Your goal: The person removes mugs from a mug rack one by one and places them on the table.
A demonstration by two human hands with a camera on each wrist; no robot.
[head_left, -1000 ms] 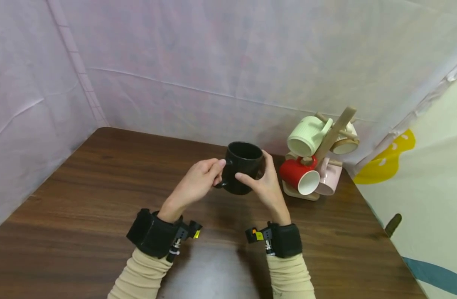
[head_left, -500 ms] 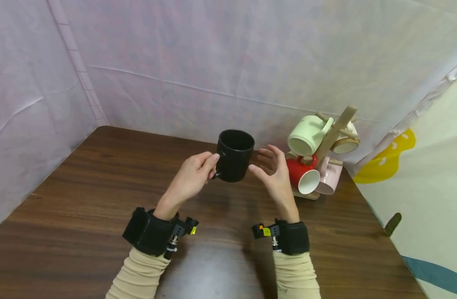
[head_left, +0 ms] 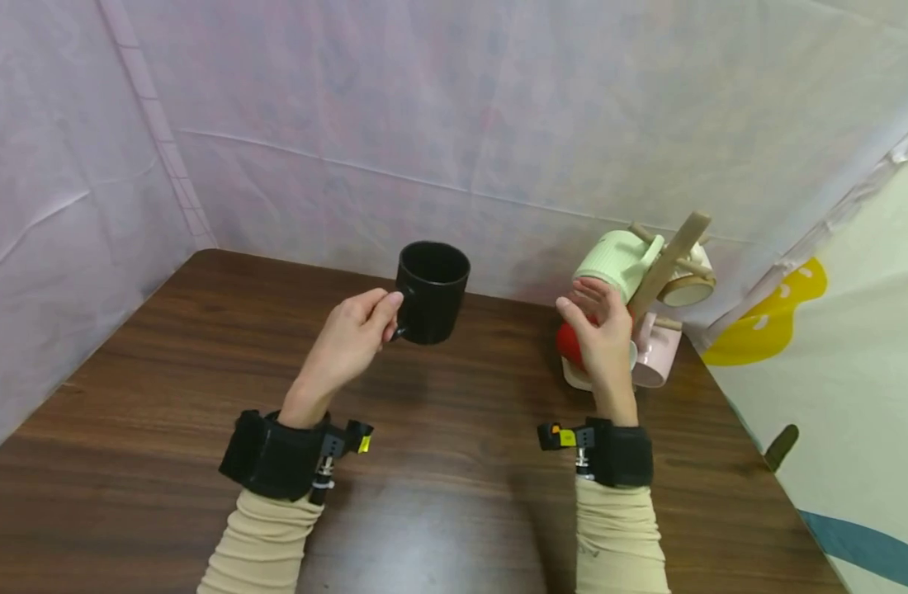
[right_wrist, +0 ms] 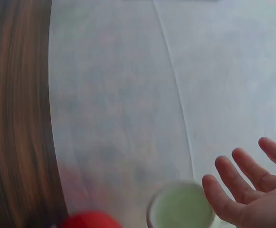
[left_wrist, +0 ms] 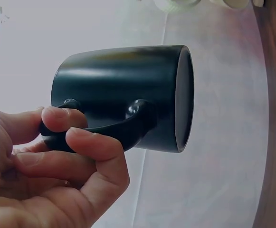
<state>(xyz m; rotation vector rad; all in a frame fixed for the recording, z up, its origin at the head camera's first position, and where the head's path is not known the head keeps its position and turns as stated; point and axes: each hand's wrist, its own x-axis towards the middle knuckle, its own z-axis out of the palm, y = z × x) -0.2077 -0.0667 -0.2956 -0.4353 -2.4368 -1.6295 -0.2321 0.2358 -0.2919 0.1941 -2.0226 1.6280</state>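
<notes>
1. The left hand (head_left: 350,338) pinches the handle of the black mug (head_left: 432,291) between thumb and curled fingers (left_wrist: 92,145). It holds the mug in the air above the wooden table (head_left: 201,396), upright with its mouth up.
2. From that grip the mug body lies at about 2 o'clock in the head view.
3. The right hand (head_left: 601,334) holds nothing, its fingers spread and relaxed. It is right before the green mug (head_left: 617,260) at 1 o'clock, on the wooden mug tree (head_left: 665,264), and covers part of the red mug (head_left: 568,342).
4. The right hand is nearer the rack; the black mug is well apart from it at 9 o'clock.
</notes>
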